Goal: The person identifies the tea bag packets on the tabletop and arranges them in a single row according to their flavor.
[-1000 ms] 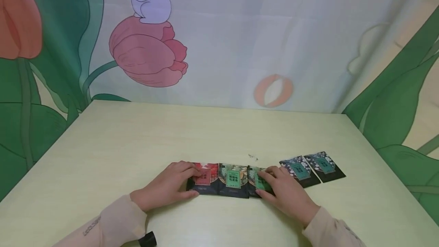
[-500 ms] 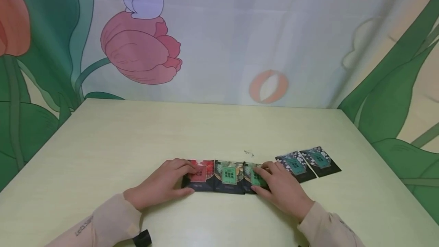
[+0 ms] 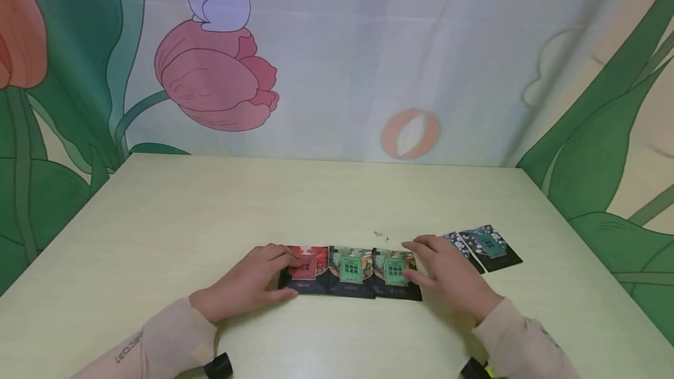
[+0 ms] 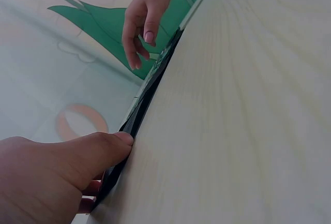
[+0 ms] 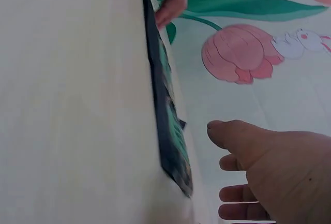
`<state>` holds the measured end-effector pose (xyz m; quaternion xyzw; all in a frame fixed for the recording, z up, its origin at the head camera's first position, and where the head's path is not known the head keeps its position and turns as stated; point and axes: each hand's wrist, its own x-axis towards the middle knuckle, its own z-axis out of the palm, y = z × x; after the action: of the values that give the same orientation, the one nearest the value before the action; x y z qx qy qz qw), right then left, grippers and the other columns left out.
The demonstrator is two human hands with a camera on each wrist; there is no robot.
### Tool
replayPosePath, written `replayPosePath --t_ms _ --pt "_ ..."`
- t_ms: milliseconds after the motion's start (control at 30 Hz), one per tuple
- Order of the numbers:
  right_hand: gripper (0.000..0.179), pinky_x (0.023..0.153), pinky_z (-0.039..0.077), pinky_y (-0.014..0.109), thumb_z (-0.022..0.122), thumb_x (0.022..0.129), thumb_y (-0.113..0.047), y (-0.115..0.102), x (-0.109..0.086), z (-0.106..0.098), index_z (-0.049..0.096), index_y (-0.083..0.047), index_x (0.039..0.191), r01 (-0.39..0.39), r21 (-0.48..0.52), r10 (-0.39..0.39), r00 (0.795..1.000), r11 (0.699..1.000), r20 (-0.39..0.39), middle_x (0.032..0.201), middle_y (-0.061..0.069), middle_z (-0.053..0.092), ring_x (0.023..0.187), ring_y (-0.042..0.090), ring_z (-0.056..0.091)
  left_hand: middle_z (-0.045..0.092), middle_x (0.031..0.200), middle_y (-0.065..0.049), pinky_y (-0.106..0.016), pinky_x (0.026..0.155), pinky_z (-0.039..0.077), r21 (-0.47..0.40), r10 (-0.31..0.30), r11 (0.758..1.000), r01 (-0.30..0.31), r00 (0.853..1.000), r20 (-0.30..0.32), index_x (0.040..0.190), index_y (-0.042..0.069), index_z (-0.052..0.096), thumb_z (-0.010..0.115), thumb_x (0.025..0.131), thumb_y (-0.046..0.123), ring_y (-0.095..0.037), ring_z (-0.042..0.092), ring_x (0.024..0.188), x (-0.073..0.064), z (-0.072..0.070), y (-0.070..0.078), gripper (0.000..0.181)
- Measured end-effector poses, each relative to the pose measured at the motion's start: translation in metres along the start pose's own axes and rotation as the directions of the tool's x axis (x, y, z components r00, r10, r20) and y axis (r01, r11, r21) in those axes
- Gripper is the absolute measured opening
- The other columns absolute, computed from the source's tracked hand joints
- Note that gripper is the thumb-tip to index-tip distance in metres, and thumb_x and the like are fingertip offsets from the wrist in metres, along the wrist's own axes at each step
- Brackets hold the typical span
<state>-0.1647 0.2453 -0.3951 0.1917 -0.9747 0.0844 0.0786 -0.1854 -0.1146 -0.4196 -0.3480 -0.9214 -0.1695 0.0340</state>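
Note:
Three sachets lie flat in a row on the table. A red and dark-blue sachet (image 3: 303,271) is at the left, a green-labelled sachet (image 3: 351,271) in the middle, another green-labelled sachet (image 3: 395,274) at the right. My left hand (image 3: 253,282) holds the red sachet by its left end, thumb at the near edge and fingertips on its face. In the left wrist view, the thumb (image 4: 111,149) touches the dark edge. My right hand (image 3: 453,274) hovers at the row's right end, fingers apart and holding nothing; the right wrist view shows a gap between it and the sachets.
Two dark sachets with white blossoms lie askew at the right; one (image 3: 457,241) is partly hidden behind my right hand, the other (image 3: 492,248) shows whole. A small dark mark (image 3: 381,235) is on the table (image 3: 237,203). A printed curtain (image 3: 326,75) hangs behind.
My right hand has let go of the right green-labelled sachet and moved right, uncovering it and covering more of a blossom sachet. My left hand stays on the red sachet. The head view has shifted slightly.

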Motion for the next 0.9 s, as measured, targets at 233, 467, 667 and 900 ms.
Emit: replayPosePath --t_ms 233,467,667,900 --pt "0.050 0.097 0.046 0.055 0.067 0.089 -0.036 0.031 -0.002 -0.008 0.057 -0.011 0.132 -0.059 0.029 0.059 0.998 0.998 0.004 0.127 0.015 0.057 0.119 0.037 0.053 0.061 0.121 0.002 -0.042 0.104 0.043 0.009 -0.004 1.000 0.004 1.000 0.002 0.118 0.015 0.064 0.074 0.082 0.041 -0.019 0.054 0.117 0.000 0.000 0.000 0.046" --pt "0.049 0.095 0.047 0.057 0.069 0.088 -0.033 0.050 -0.004 -0.016 0.058 -0.011 0.131 -0.092 0.047 0.089 0.994 0.995 0.061 0.129 0.018 0.056 0.119 0.040 0.051 0.061 0.121 0.001 -0.043 0.104 0.043 0.000 -0.011 1.000 0.011 1.000 0.008 0.119 0.014 0.063 0.073 0.083 0.040 -0.019 0.054 0.116 -0.001 0.000 0.000 0.046" --pt "0.047 0.096 0.045 0.059 0.068 0.088 -0.033 0.060 -0.006 -0.016 0.059 -0.013 0.130 -0.102 0.048 0.097 0.991 0.994 0.097 0.130 0.019 0.056 0.122 0.042 0.049 0.061 0.121 0.001 -0.043 0.104 0.043 0.002 -0.021 1.000 0.021 1.000 0.006 0.119 0.015 0.064 0.074 0.082 0.040 -0.020 0.054 0.116 0.000 0.000 0.000 0.046" --pt "0.048 0.097 0.044 0.060 0.069 0.087 -0.031 0.060 -0.006 -0.015 0.060 -0.009 0.129 -0.091 0.013 0.089 0.989 0.996 0.119 0.129 0.022 0.057 0.121 0.045 0.050 0.061 0.121 0.001 -0.043 0.104 0.043 0.011 -0.014 1.000 0.014 1.000 0.008 0.119 0.014 0.063 0.073 0.083 0.041 -0.019 0.054 0.116 0.000 0.000 0.000 0.046"
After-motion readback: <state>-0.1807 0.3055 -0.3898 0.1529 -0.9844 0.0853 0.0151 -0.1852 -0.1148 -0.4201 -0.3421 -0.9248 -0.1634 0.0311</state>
